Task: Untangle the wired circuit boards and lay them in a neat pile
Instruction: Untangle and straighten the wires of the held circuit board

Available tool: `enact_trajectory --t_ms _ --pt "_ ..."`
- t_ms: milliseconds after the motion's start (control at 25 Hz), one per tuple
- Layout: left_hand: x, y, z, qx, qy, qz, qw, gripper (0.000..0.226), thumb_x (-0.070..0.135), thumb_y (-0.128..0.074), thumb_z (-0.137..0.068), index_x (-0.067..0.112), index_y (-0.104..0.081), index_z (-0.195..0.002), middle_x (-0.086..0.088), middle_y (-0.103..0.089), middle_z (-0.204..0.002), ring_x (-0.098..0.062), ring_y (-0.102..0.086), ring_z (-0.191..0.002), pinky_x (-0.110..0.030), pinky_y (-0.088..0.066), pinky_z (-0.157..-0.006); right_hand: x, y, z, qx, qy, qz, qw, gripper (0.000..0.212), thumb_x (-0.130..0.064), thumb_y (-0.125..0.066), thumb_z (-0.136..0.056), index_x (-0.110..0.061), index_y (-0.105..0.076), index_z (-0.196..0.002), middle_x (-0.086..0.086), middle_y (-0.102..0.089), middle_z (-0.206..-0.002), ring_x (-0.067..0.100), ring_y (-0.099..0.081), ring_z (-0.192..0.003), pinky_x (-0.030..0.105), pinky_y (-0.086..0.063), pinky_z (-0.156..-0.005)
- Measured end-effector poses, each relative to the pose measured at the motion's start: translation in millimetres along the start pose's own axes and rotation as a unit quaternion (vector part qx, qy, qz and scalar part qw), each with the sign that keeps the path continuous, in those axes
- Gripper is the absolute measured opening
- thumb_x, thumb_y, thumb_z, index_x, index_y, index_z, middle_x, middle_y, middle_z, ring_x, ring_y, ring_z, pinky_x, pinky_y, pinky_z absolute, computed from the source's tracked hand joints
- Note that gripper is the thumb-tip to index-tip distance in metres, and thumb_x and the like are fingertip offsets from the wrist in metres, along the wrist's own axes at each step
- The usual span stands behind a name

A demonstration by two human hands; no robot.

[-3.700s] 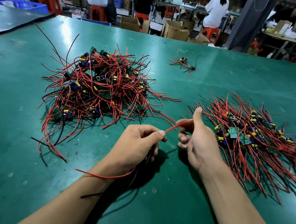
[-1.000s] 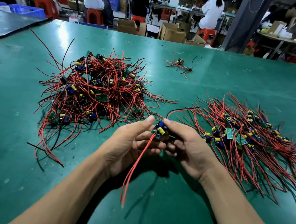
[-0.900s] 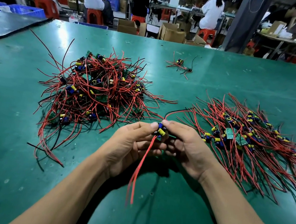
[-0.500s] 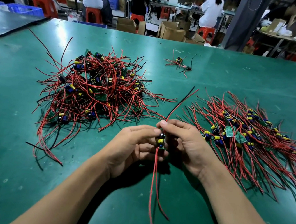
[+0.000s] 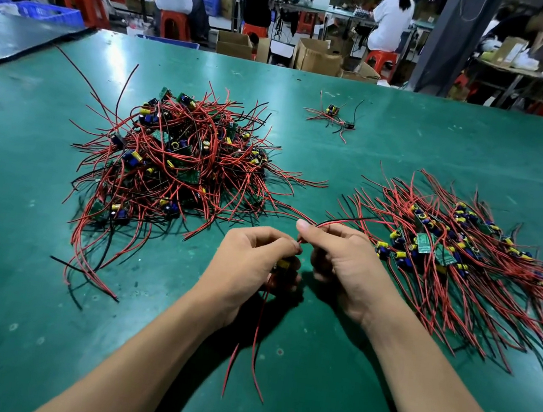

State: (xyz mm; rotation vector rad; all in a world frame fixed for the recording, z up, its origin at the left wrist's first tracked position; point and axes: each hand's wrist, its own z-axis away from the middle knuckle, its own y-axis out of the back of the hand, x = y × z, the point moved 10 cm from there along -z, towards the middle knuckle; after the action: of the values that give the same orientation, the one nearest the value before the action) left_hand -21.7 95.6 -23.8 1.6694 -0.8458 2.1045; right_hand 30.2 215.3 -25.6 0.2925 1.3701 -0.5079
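Observation:
A tangled heap of small green circuit boards [image 5: 172, 161] with red and black wires lies at the left of the green table. A flatter, combed-out pile [image 5: 457, 254] lies at the right. Between them my left hand [image 5: 252, 262] grips one small board [image 5: 284, 263], mostly hidden in my fingers; its red wires [image 5: 255, 342] hang down toward me. My right hand [image 5: 342, 260] pinches the board's other red and black wires [image 5: 347, 220], which arc right toward the neat pile.
A lone wired board [image 5: 332, 115] lies farther back on the green table [image 5: 12, 275]. A second dark table [image 5: 9, 36] adjoins at far left. Beyond the far edge are cardboard boxes [image 5: 317, 59], red stools and seated people.
The board has sunk deeper into my left hand. The upper wires, which stood up and away half a second ago, now bend right under my right hand's pinch.

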Motion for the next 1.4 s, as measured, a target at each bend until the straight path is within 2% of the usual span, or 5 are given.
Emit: enact_trajectory --t_ms 240,360,600,1000,1400 --pt "1.3 -0.9 -1.8 -0.015 -0.015 -0.038 0.999 0.019 0.001 -0.059 -0.091 0.001 -0.074 -0.079 -0.012 -0.069 -0.072 -0.018 -0.06 -0.05 -0.025 -0.054 -0.047 12.0 -28.2 3.8 -0.106 -0.022 -0.052 0.993 0.033 -0.038 -0.079 -0.082 -0.012 -0.076 -0.101 0.017 -0.063 -0.092 0.034 -0.042 -0.086 0.048 -0.04 -0.083" --pt "1.4 -0.3 -3.1 -0.03 -0.011 -0.022 0.999 0.019 0.001 -0.056 -0.092 -0.011 -0.07 -0.086 -0.011 -0.074 -0.091 -0.019 -0.058 -0.049 -0.025 -0.053 -0.047 11.5 -30.5 5.7 -0.109 -0.018 -0.003 0.994 0.041 -0.053 -0.07 -0.085 -0.017 -0.078 -0.103 0.011 -0.051 -0.068 0.018 -0.046 -0.059 0.023 -0.042 -0.056" --pt "-3.2 -2.3 -1.3 -0.053 0.012 0.004 0.998 0.029 0.009 -0.06 -0.091 0.012 -0.073 -0.066 -0.007 -0.06 -0.059 -0.018 -0.056 -0.047 -0.021 -0.048 -0.046 -5.8 -5.7 -0.7 -0.044 0.027 -0.02 0.998 0.037 -0.05 -0.069 -0.08 -0.014 -0.076 -0.075 -0.006 -0.05 -0.055 0.005 -0.031 -0.034 0.012 -0.023 -0.038" --pt "-3.6 -13.6 4.5 -0.097 -0.006 -0.012 0.995 0.01 0.019 -0.069 -0.074 0.013 -0.076 -0.069 -0.008 -0.064 -0.062 -0.017 -0.055 -0.052 -0.023 -0.044 -0.052 0.6 7.6 -3.3 -0.009 -0.031 -0.052 0.998 0.042 -0.056 -0.075 -0.065 -0.015 -0.07 -0.057 -0.005 -0.042 -0.053 0.002 -0.028 -0.032 0.012 -0.02 -0.031" --pt "0.0 -0.6 1.8 -0.02 -0.018 0.005 1.0 0.018 0.012 -0.063 -0.092 0.01 -0.072 -0.077 -0.008 -0.068 -0.066 -0.017 -0.063 -0.053 -0.025 -0.053 -0.054 4.8 -27.4 4.9 -0.112 -0.024 -0.097 0.989 0.03 -0.038 -0.075 -0.074 -0.011 -0.078 -0.088 -0.002 -0.061 -0.065 0.007 -0.044 -0.049 0.021 -0.041 -0.047"
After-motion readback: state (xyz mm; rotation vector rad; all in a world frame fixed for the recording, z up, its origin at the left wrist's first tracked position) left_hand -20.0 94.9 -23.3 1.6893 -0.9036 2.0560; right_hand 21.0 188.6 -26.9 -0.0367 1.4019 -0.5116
